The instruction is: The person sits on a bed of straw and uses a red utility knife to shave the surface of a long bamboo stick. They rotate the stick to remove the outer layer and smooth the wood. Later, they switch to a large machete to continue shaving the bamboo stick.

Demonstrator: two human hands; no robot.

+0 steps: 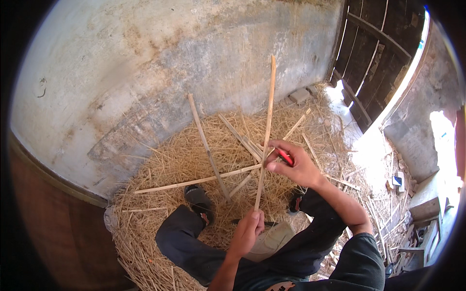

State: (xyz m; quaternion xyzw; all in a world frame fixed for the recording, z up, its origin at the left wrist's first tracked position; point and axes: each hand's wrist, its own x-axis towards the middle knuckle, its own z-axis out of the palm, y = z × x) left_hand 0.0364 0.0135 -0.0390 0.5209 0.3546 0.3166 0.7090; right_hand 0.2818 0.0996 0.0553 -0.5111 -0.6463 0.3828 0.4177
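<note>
A long, pale strip of split bamboo or wood [270, 97] stands nearly upright in front of me, leaning slightly right at its top. My left hand [246, 234] is closed round its lower end, thumb along the strip. Partway up, my right hand [300, 167] has its thumb and fingertips at the strip. A small red object [285, 156] shows in that hand's grip, its kind mostly hidden by the fingers. Behind the held strip, another strip [194, 181] lies crosswise on the straw, and a further one [206, 140] slants towards the wall.
Straw and shavings [165, 165] cover the floor around my dark shoes [198, 199]. A stained plaster wall [194, 58] rises ahead. Grey blocks [300, 95] sit by its foot, near a dark plank door [376, 53]. Beneath me is a pale object [272, 240], partly hidden.
</note>
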